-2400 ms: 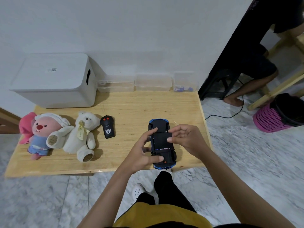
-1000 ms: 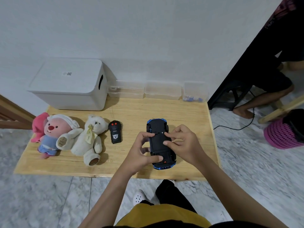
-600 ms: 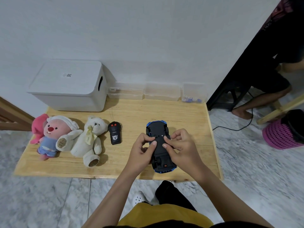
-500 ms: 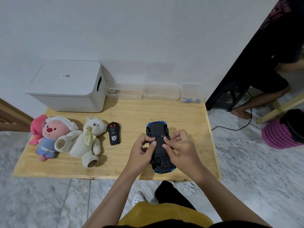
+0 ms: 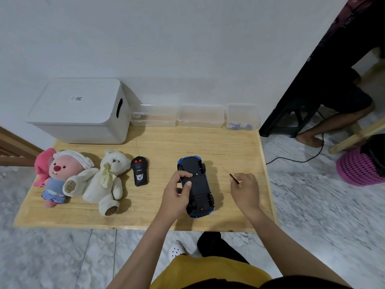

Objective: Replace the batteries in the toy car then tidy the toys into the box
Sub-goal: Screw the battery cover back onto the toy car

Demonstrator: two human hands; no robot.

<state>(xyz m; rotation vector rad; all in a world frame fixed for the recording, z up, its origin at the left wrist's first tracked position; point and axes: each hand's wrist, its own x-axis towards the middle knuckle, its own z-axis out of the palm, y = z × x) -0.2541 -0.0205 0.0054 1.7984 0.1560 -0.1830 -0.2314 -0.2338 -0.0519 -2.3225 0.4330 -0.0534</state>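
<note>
The blue toy car with black underside [image 5: 195, 185] lies belly-up on the pale wooden counter [image 5: 233, 147]. The left hand [image 5: 177, 192] grips its side, thumb on the underside. The right hand [image 5: 245, 190] pinches a thin dark-handled screwdriver [image 5: 231, 176] beside it. Brace the car firmly and seat the tip squarely in the small screw. The battery cover's outline is hard to make out.

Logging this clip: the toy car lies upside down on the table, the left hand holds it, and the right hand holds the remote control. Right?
Not quite. In the head view the right hand holds a small screwdriver, not the remote control, which lies untouched beside the teddy bear. The left hand does hold the upturned toy car.
</note>
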